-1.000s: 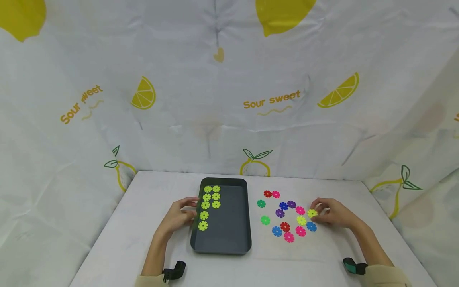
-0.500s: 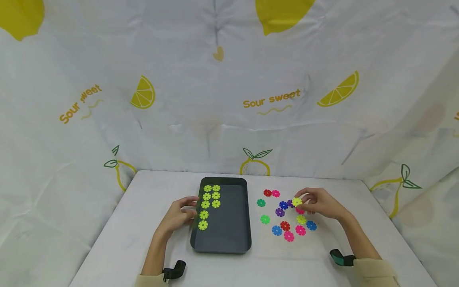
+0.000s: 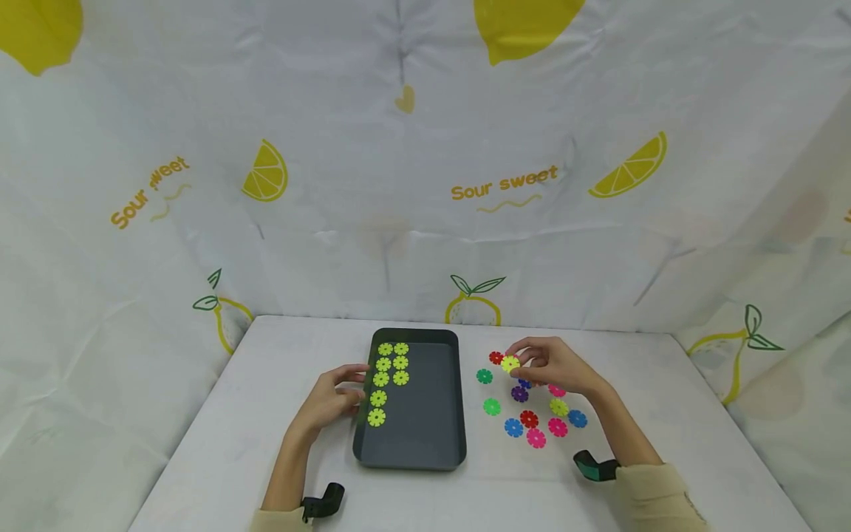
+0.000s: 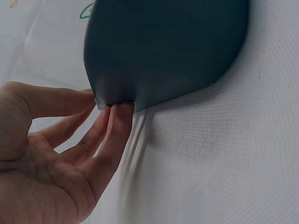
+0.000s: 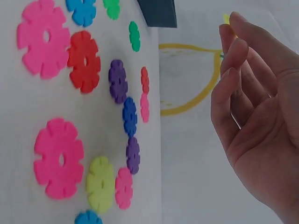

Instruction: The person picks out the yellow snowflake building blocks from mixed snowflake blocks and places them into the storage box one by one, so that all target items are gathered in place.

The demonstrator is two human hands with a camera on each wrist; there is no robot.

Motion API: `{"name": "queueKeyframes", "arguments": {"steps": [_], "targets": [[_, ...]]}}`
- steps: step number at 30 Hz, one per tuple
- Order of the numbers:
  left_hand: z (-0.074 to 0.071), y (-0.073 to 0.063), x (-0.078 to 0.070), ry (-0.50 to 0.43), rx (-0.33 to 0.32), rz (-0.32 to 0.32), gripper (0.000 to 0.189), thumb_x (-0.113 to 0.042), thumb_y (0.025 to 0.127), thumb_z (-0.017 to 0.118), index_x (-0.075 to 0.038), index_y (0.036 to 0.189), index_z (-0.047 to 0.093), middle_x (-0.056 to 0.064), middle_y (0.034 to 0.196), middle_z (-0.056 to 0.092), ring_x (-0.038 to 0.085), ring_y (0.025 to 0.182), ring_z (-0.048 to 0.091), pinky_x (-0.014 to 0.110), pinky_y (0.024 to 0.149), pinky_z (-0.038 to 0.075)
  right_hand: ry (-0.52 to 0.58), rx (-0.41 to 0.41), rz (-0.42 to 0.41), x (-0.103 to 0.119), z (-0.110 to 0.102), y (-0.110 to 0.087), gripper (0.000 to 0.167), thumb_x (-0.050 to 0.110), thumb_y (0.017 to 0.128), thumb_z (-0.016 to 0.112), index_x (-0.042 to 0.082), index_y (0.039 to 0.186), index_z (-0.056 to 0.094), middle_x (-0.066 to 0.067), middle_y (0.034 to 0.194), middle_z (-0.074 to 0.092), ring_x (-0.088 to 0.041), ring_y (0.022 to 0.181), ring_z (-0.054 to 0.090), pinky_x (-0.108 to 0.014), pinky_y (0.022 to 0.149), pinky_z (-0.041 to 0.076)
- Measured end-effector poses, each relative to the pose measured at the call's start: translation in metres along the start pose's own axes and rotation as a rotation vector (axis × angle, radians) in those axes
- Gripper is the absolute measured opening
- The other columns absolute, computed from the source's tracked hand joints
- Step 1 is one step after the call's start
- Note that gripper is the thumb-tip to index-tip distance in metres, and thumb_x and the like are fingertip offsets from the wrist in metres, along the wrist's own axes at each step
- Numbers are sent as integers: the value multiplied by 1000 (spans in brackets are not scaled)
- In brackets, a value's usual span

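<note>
Between thumb and fingertips my right hand (image 3: pixel 555 364) pinches a yellow flower-shaped plastic disc (image 3: pixel 510 363), raised over the far part of the scattered discs. In the right wrist view only a sliver of that yellow disc (image 5: pixel 226 18) shows past the fingers. My left hand (image 3: pixel 329 400) holds the left edge of a dark grey tray (image 3: pixel 428 421); the left wrist view has its thumb and fingertips right at the tray's rim (image 4: pixel 119 95). Several yellow discs (image 3: pixel 381 379) lie in two columns along the tray's left side, the left column longer.
Right of the tray, loose discs lie on the white table (image 3: pixel 505 495): red (image 3: pixel 528 419), pink (image 3: pixel 535 438), green (image 3: pixel 492 407), blue (image 3: pixel 513 427), purple (image 3: pixel 519 394) and one yellow (image 3: pixel 559 407). A lemon-printed white curtain (image 3: pixel 332 258) hangs behind the table.
My right hand has carried the yellow disc from the right side of the loose discs leftward and away, towards the tray. The left hand and tray have stayed in place.
</note>
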State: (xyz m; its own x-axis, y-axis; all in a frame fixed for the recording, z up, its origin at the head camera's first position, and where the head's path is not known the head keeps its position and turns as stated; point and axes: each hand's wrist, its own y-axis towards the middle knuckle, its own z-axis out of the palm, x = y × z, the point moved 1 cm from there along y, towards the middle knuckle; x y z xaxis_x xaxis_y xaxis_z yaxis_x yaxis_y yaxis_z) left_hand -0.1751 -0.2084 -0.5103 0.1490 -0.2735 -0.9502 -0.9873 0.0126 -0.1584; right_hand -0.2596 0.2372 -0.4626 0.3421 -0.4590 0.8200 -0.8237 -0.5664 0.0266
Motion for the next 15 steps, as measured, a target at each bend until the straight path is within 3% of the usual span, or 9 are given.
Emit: {"name": "queueKeyframes", "arguments": {"steps": [5,9,12,15], "targets": [[0,-1,-1,-4,-4,2,57,2,90,69,-7,146,66,22,138,68,22,97,74,38,76,63,48,11,-47,16,13,17,37,16,95,83,0,127,72,-20,100,80,-26,73,77,-30,72,65],[0,-2,-2,-3,-4,2,57,2,90,69,-7,146,66,21,138,68,22,97,74,38,76,63,82,32,-73,32,26,32,37,13,95,83,1,128,73,-25,99,79,-14,65,70,-35,68,65],[0,-2,-1,-1,-5,3,57,2,90,69,-7,146,66,21,138,68,23,98,74,38,76,63,91,48,-103,43,36,43,36,12,94,84,3,128,74,-23,99,79,-12,63,68,-37,66,64],[0,-2,0,4,-8,7,57,2,90,69,-7,146,65,22,139,68,23,99,74,38,77,63,93,70,-136,54,45,55,35,13,94,84,5,127,75,-19,99,80,-18,64,69,-36,65,63]]}}
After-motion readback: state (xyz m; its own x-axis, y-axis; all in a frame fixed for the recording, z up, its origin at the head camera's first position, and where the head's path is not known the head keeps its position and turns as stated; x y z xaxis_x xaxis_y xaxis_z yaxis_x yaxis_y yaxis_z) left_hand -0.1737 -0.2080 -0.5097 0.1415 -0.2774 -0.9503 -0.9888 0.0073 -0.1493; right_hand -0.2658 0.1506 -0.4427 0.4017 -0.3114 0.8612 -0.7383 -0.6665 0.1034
